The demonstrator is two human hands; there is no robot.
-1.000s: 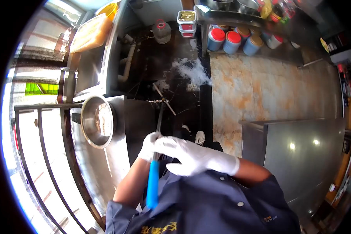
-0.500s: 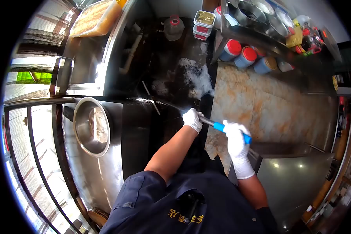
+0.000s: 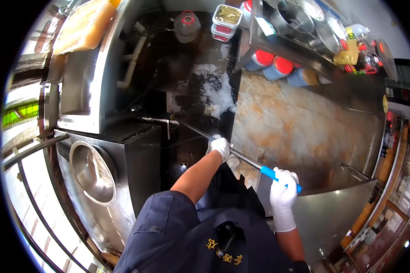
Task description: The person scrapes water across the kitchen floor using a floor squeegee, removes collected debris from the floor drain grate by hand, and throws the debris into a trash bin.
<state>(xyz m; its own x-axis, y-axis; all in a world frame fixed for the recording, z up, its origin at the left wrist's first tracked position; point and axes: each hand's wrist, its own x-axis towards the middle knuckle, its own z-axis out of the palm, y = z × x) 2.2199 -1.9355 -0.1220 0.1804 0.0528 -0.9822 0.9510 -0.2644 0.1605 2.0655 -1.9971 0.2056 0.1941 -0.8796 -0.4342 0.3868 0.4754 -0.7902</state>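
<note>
Head view: both hands point(image 3: 284, 190) tight around pole point(image 3: 247, 159)

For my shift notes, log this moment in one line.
left hand: on pole shaft; right hand: on blue handle; white patch: on dark floor

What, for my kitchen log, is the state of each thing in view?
Left hand: gloved, closed around the pole
Right hand: gloved, closed around the blue grip
Pole: slanted
Metal bowl: uncovered, on the steel counter
Foam: spread on the dark floor
Clear jug: upright
Boxes: stacked
Red-lidded tubs: lids on
</note>
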